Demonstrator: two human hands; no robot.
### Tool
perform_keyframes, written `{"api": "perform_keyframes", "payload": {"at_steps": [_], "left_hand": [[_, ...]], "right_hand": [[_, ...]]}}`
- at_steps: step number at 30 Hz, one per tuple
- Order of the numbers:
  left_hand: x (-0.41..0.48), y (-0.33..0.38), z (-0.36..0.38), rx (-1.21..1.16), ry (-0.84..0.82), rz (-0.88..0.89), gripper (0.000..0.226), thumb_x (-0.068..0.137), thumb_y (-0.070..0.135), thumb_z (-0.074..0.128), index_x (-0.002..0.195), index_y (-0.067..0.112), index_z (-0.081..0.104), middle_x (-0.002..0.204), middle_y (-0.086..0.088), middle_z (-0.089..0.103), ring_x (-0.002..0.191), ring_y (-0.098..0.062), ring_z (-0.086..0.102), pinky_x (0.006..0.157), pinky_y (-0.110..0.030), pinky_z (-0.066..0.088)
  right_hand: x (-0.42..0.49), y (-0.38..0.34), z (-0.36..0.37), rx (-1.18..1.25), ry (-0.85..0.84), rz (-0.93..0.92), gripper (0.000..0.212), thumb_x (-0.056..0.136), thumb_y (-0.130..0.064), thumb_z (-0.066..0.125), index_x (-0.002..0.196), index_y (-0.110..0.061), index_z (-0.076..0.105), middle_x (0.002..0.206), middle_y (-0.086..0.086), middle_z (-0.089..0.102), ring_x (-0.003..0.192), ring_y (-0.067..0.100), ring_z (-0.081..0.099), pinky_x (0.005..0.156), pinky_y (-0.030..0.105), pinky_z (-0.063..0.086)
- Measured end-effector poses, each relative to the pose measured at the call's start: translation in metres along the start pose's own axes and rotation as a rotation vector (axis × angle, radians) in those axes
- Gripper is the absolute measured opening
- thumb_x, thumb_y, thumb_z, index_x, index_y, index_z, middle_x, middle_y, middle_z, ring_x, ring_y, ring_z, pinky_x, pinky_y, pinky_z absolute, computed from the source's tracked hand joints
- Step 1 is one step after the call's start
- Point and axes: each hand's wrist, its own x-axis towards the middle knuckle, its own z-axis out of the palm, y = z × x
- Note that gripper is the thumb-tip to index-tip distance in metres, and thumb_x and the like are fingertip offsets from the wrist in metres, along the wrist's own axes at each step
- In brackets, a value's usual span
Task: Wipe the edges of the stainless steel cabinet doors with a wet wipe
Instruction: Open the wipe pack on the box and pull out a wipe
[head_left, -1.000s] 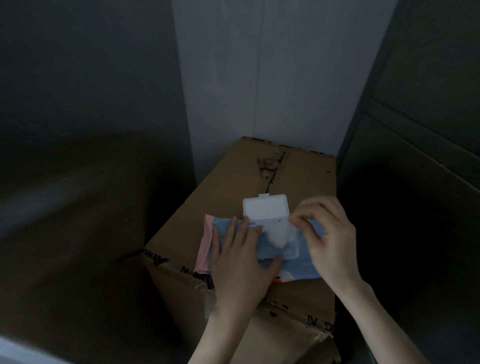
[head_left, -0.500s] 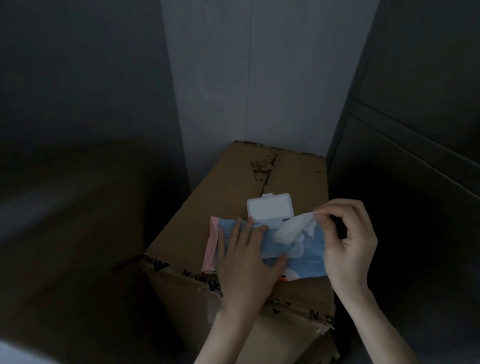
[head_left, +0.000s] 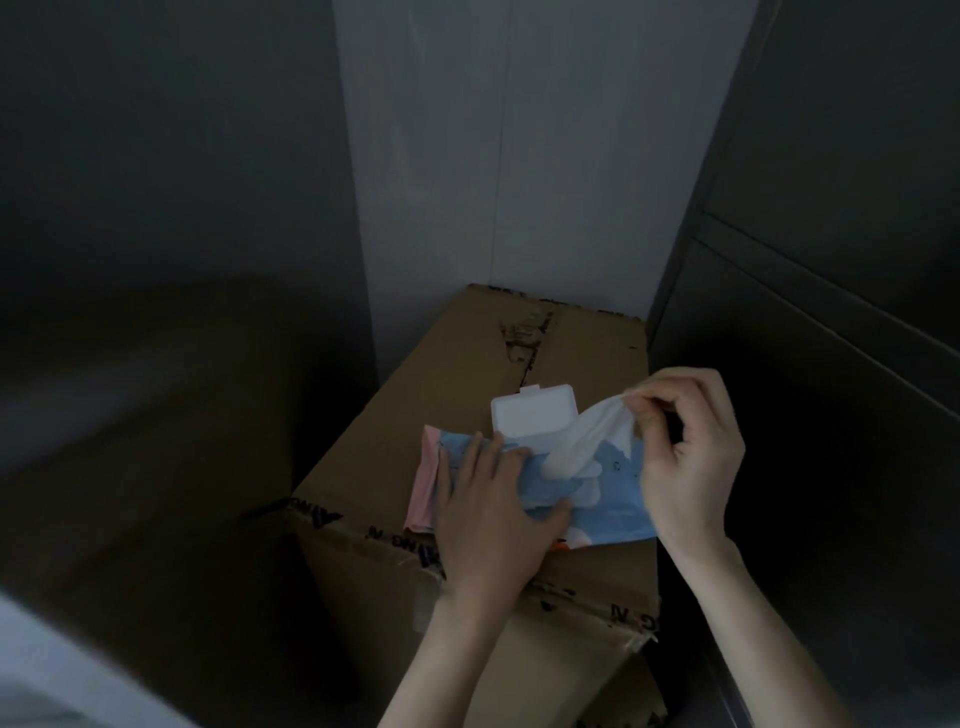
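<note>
Brown cardboard box (head_left: 467, 364) carries a soft blue wipe pack (head_left: 613, 499), white lid (head_left: 530, 421) open; my left hand (head_left: 488, 514) presses it with flat fingers, right hand (head_left: 685, 467) pinches its wet wipe (head_left: 587, 436).

Cardboard box (head_left: 467, 374) against pale wall (head_left: 519, 156)

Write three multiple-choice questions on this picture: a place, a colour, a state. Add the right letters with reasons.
1. Where does the pack lie? A floor; B cardboard box; C shelf.
2. What colour is its lid? A white; B red; C black.
3. What does the right hand do with the wipe? A flattens it; B drops it; C pinches it.
Answers: 1 B: the pack rests on the box top. 2 A: the raised lid is white. 3 C: the hand pinches the wipe's end, drawn partly out of the pack.
</note>
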Motion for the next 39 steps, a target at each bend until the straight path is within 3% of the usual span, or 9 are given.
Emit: {"api": "perform_keyframes", "payload": {"at_steps": [10, 15, 23, 28, 33, 39], "left_hand": [[-0.001, 0.001, 0.004, 0.02, 0.02, -0.012, 0.059, 0.08, 0.066, 0.055, 0.132, 0.038, 0.047, 0.156, 0.014, 0.025, 0.146, -0.005, 0.015, 0.109, -0.021, -0.003], [-0.001, 0.0, 0.004, 0.027, 0.017, -0.031, 0.061, 0.08, 0.066, 0.056, 0.133, 0.038, 0.046, 0.157, 0.015, 0.025, 0.146, -0.005, 0.015, 0.11, -0.024, 0.003], [-0.001, 0.002, 0.002, 0.025, 0.006, -0.036, 0.06, 0.081, 0.066, 0.055, 0.132, 0.038, 0.046, 0.155, 0.015, 0.027, 0.145, -0.006, 0.017, 0.116, -0.028, -0.001], [-0.002, 0.004, 0.003, -0.002, 0.015, -0.04, 0.059, 0.08, 0.065, 0.058, 0.131, 0.037, 0.049, 0.154, 0.016, 0.029, 0.144, -0.005, 0.018, 0.111, -0.023, 0.002], [-0.004, 0.009, 0.008, 0.008, 0.023, -0.042, 0.061, 0.08, 0.066, 0.058, 0.131, 0.036, 0.049, 0.154, 0.014, 0.031, 0.145, -0.007, 0.019, 0.113, -0.026, 0.004], [-0.003, 0.008, 0.011, 0.012, 0.062, -0.035, 0.059, 0.078, 0.064, 0.061, 0.129, 0.034, 0.053, 0.15, 0.011, 0.038, 0.143, -0.009, 0.026, 0.115, -0.029, 0.007]], "right_hand": [[0.028, 0.005, -0.013, -0.002, 0.061, -0.044, 0.006, 0.084, 0.003, 0.059, 0.086, 0.003, 0.065, 0.094, 0.008, 0.052, 0.083, 0.003, 0.049, 0.076, 0.009, 0.043], [0.026, 0.002, -0.014, -0.006, 0.061, -0.044, 0.006, 0.083, 0.006, 0.06, 0.085, 0.003, 0.065, 0.094, 0.006, 0.051, 0.085, 0.001, 0.048, 0.076, 0.008, 0.043], [0.03, -0.003, -0.022, -0.005, 0.105, -0.069, 0.007, 0.083, 0.009, 0.06, 0.085, 0.004, 0.065, 0.092, 0.013, 0.054, 0.085, 0.002, 0.048, 0.077, 0.007, 0.042], [0.038, -0.006, -0.029, -0.004, 0.101, -0.091, 0.009, 0.082, 0.012, 0.062, 0.085, 0.004, 0.066, 0.091, 0.015, 0.055, 0.085, 0.003, 0.049, 0.077, 0.008, 0.042], [0.036, -0.007, -0.036, 0.019, 0.136, -0.081, 0.007, 0.083, 0.01, 0.062, 0.086, 0.004, 0.066, 0.094, 0.009, 0.052, 0.085, 0.003, 0.049, 0.078, 0.009, 0.043], [0.035, -0.008, -0.039, 0.022, 0.133, -0.079, 0.006, 0.083, 0.007, 0.061, 0.086, 0.004, 0.066, 0.093, 0.014, 0.055, 0.085, 0.006, 0.051, 0.076, 0.011, 0.045]]}}
